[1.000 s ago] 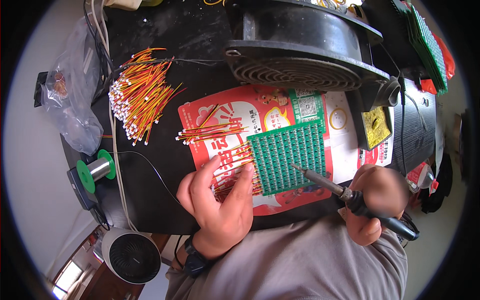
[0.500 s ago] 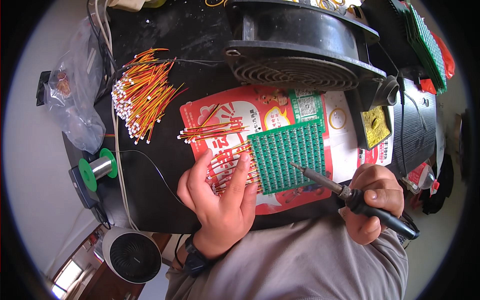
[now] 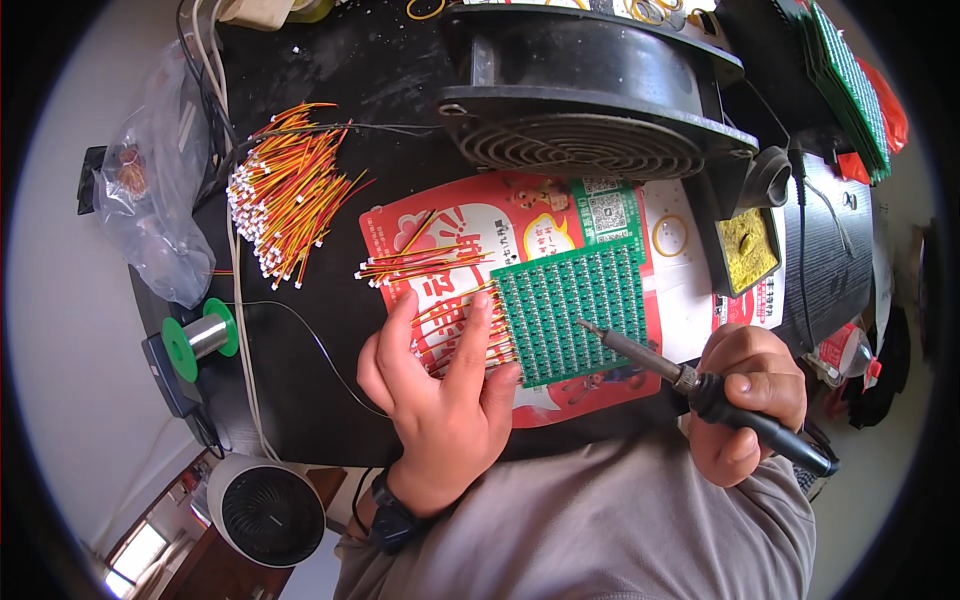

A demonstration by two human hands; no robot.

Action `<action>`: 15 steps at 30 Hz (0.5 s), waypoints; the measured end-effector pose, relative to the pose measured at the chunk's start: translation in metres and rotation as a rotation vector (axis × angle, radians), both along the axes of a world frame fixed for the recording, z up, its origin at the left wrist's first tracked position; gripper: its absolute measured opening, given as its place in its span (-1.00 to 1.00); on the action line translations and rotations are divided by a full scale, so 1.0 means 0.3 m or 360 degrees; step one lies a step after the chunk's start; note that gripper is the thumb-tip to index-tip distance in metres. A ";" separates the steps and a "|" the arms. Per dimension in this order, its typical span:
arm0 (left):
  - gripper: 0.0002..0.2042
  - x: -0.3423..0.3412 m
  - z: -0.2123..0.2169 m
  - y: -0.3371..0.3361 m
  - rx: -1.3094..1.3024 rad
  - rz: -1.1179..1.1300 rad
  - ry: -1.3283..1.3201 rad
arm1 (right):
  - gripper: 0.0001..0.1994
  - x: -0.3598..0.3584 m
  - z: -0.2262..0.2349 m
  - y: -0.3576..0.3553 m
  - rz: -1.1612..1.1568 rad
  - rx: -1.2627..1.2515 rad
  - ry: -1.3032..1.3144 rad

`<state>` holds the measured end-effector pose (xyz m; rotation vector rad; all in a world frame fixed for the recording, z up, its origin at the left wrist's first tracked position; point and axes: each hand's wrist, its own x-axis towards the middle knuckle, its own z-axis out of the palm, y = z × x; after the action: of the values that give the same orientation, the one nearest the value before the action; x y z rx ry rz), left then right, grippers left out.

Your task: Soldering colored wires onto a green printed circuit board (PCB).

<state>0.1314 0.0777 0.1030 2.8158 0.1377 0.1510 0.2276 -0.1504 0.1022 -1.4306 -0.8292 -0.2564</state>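
A green circuit board panel (image 3: 570, 310) with rows of small parts lies on a red printed sheet (image 3: 600, 390). Along its left edge sits a row of short red and yellow wires (image 3: 435, 325). My left hand (image 3: 445, 400) rests over these wires, fingers spread, the index fingertip close to the board's edge. A thin strand of solder (image 3: 320, 335) runs from a green spool (image 3: 200, 338) to beside this hand; its end is hidden. My right hand (image 3: 745, 400) grips a black-handled soldering iron (image 3: 640, 352), its tip over the middle of the panel. Whether the tip touches cannot be told.
A large pile of wires with white connectors (image 3: 295, 190) lies at left, a smaller bunch (image 3: 420, 262) above my left hand. A black fan (image 3: 590, 100) stands behind the board. To its right is a yellow sponge (image 3: 748, 250) in a holder; further back, stacked green boards (image 3: 850, 95).
The scene has shifted slightly in the view. My left fingertips have slid a little away from me over the wires. The iron stays over the panel in the same grip.
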 end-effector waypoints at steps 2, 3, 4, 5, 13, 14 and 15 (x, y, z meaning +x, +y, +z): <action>-0.53 -0.001 -0.002 0.003 0.0003 -0.0005 0.0001 | -0.69 0.001 -0.001 0.000 -0.0003 0.0009 -0.0001; -0.53 -0.001 -0.001 0.005 0.0006 -0.0010 0.0003 | -0.69 0.003 -0.001 0.001 -0.0004 0.0013 -0.0005; -0.53 0.000 0.001 0.005 0.0008 -0.0008 0.0001 | -0.69 0.004 0.000 0.002 -0.0004 0.0017 -0.0009; -0.52 -0.001 0.000 0.003 0.0006 0.0013 -0.0005 | -0.69 0.003 -0.001 0.003 -0.0004 0.0015 -0.0011; -0.48 -0.004 0.000 -0.001 0.0064 0.0020 0.0031 | -0.69 -0.008 -0.005 0.008 -0.0054 0.0036 -0.0005; -0.48 -0.010 0.000 0.003 0.0022 0.0047 -0.0021 | -0.69 -0.007 -0.005 0.009 -0.0054 0.0040 -0.0011; -0.49 -0.016 0.002 0.008 -0.0018 0.0074 -0.0073 | -0.69 -0.005 -0.004 0.009 -0.0034 0.0037 -0.0021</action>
<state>0.1265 0.0800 0.1037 2.7964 0.1931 0.2246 0.2260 -0.1479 0.1009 -1.4179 -0.8195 -0.2912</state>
